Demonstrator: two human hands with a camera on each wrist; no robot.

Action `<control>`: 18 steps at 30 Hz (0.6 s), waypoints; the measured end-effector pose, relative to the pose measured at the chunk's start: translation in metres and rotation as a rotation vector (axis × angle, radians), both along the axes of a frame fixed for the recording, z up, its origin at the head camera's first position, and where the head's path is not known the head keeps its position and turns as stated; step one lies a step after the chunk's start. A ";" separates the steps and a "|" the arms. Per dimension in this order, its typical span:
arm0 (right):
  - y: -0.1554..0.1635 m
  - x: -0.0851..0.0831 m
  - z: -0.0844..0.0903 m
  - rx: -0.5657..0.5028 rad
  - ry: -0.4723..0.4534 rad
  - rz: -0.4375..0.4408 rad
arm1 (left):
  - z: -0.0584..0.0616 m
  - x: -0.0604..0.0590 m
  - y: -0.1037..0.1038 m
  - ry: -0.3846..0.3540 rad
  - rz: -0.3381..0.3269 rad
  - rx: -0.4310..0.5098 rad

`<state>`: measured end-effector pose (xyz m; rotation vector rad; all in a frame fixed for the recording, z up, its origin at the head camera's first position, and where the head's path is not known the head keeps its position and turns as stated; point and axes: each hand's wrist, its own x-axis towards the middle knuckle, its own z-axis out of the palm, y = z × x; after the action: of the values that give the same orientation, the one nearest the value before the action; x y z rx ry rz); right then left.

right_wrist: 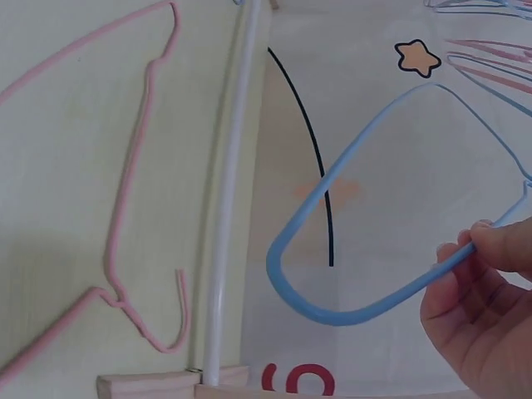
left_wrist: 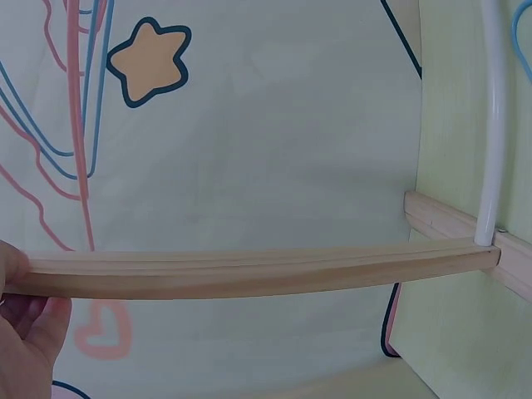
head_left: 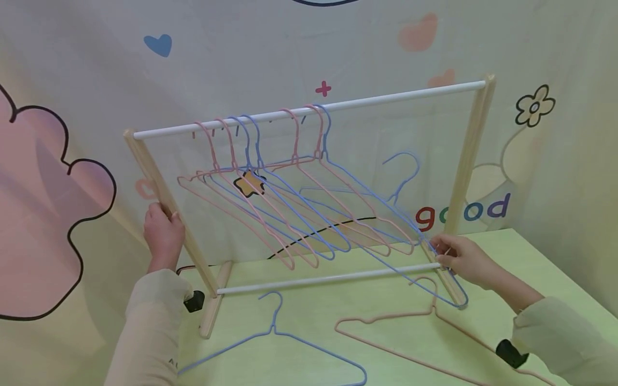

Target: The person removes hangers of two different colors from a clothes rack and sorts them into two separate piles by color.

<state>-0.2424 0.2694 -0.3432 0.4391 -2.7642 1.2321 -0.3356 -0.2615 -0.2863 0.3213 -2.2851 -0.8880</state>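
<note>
My left hand [head_left: 164, 236] grips the left wooden upright [left_wrist: 249, 274] of a small clothes rack. My right hand [head_left: 463, 257] pinches a blue hanger [right_wrist: 332, 317] along one shoulder, near the rack's right upright [head_left: 469, 161]. That hanger is tilted, with its hook up and below the white top rail [head_left: 401, 97], not on it. Several pink and blue hangers [head_left: 296, 139] hang from the rail, mostly left of its middle. In the right wrist view, thumb and fingers close on the blue hanger.
Another blue hanger [head_left: 273, 328] lies on the light green table in front of the rack. To its right lies a pink hanger [head_left: 434, 308]. A white lower bar [head_left: 328, 279] joins the rack's feet. Behind hangs a printed cloth [head_left: 362, 59].
</note>
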 end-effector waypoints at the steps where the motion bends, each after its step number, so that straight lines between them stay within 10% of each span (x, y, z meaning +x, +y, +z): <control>1: -0.002 0.000 -0.004 -0.017 -0.011 0.005 | 0.000 0.000 0.000 0.003 0.002 -0.004; 18: -0.024 0.004 -0.064 -0.215 -0.228 0.155 | -0.001 0.001 0.001 0.034 0.011 -0.023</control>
<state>-0.2388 0.2453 -0.4074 0.5322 -2.7765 1.6934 -0.3347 -0.2608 -0.2875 0.3058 -2.2583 -0.8555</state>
